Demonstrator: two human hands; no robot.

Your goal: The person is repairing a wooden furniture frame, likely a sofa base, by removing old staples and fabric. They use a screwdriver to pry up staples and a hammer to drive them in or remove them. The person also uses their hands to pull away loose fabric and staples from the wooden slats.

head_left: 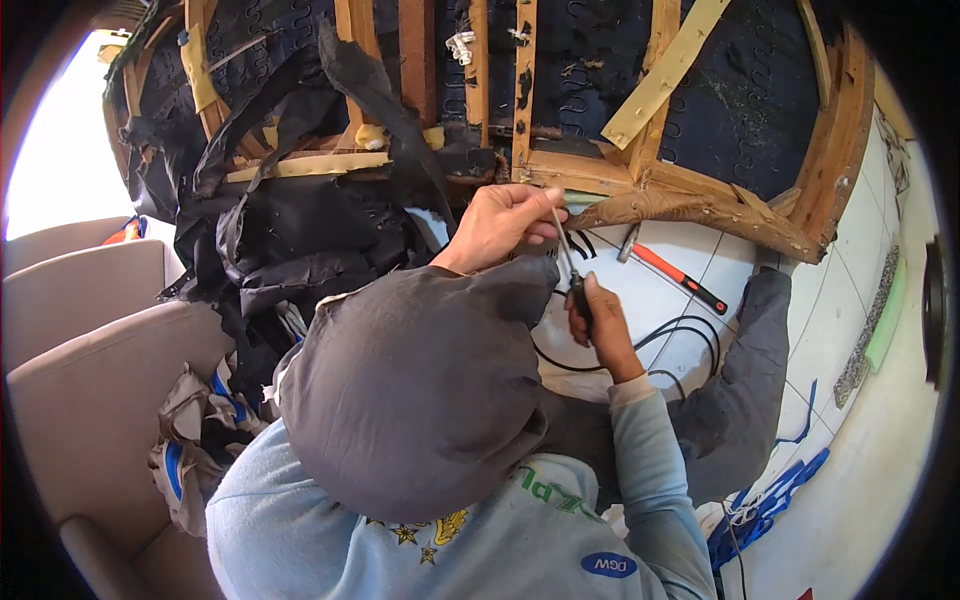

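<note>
At the far left, grey upholstered pieces stand beside black cloth, which hangs in folds from the left part of a stripped wooden frame. The left hand is at the frame's near edge, around the middle. Its thumb and forefinger are together at the tip of a screwdriver; whether they clamp the tip itself cannot be told.

The screwdriver is between the two hands, above the tiled floor, just short of that near edge. Its long axis runs away from the person and slightly leftward, the tip toward the frame and the black handle toward the person. The right hand has its fingers closed around the handle, with the thumb along it.

Farther right, an orange-and-black hammer lies on the floor, its head near the frame's edge and its handle slanting rightward, back toward the person. A black cable loops nearby. At the right, blue strips lie near a bent knee, and a green foam strip lies beyond the frame's near right corner.
</note>
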